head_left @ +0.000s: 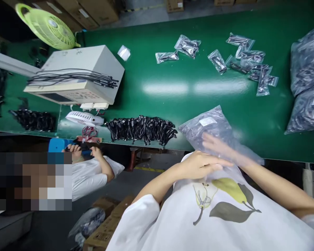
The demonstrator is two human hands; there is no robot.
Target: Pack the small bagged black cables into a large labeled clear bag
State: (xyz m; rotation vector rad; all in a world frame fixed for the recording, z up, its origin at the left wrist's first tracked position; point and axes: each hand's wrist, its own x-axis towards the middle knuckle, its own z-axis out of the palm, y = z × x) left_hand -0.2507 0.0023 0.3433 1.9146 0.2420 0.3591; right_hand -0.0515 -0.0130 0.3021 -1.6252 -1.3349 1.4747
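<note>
A large clear plastic bag point(217, 127) with a white label lies at the table's front edge, its near end hanging toward my shirt. My right hand point(221, 148) is on top of the bag, blurred, with its fingers stretched out and apart. Just in front of my body, my left hand point(202, 164) is held flat beside the bag's near end, fingers extended and nothing visible in them. Whether the left palm touches the plastic cannot be seen. Grey, bunched contents show dimly through the bag.
Black cables point(142, 129) lie in a row along the edge of the green table point(157, 94). Small bagged cables point(251, 57) are scattered farther back. Full bags point(308, 66) stand at right. A boxy instrument point(78, 73), fan point(48, 28) and seated person point(91, 177) are at left.
</note>
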